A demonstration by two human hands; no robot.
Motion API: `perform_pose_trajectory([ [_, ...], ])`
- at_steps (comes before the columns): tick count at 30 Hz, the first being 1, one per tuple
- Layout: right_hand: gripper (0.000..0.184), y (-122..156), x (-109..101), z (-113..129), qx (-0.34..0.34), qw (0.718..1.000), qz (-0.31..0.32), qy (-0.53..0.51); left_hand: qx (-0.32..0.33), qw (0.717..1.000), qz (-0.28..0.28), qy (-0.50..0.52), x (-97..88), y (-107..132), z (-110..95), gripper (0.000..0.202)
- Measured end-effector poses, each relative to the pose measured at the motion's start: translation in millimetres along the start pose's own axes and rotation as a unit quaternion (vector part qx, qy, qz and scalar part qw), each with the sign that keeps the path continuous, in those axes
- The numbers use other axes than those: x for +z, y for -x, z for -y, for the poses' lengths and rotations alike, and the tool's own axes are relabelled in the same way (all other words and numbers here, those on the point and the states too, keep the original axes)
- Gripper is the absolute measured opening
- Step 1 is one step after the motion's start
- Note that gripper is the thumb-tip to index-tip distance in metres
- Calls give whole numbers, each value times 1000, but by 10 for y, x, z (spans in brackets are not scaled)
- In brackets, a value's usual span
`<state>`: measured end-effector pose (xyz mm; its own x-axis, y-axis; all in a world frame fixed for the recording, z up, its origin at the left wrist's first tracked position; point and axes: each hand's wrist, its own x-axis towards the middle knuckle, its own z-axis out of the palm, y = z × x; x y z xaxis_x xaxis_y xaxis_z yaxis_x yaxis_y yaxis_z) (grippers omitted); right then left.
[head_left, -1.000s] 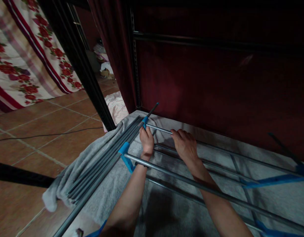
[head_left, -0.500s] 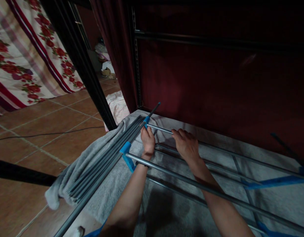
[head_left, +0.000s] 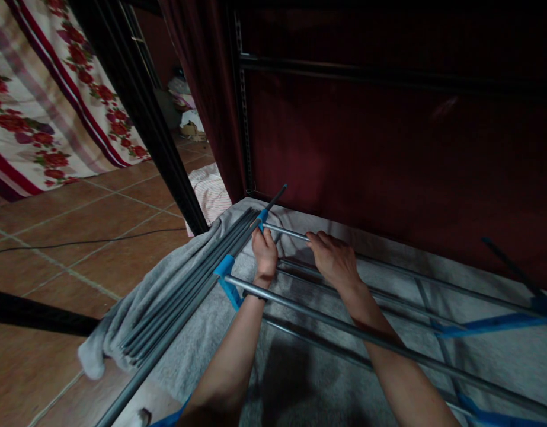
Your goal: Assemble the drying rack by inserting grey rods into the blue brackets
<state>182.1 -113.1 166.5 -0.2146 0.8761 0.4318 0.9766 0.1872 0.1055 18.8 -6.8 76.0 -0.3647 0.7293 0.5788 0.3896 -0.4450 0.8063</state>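
From the head view we see our left hand [head_left: 265, 252] closed in a fist around the end of a thin metal rod [head_left: 287, 232], just below the blue connector [head_left: 261, 219]. Our right hand [head_left: 333, 261] curls its fingers over the same rod, a little further along. The rod lies over the grey towel [head_left: 300, 379], beside the bundled poles [head_left: 188, 290]. Since half a second ago both grips are unchanged and the hands have barely shifted.

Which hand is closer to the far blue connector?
Left. The left hand grips the side rail right at the blue connector; the right hand holds the far rod, farther to its right.
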Motion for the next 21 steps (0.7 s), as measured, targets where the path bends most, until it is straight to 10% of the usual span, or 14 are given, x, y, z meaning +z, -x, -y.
perform_pose_trajectory([
  [21, 34, 388, -62, -272, 51, 998, -21, 10, 12, 998, -3, -69, -10, -79, 15, 22],
])
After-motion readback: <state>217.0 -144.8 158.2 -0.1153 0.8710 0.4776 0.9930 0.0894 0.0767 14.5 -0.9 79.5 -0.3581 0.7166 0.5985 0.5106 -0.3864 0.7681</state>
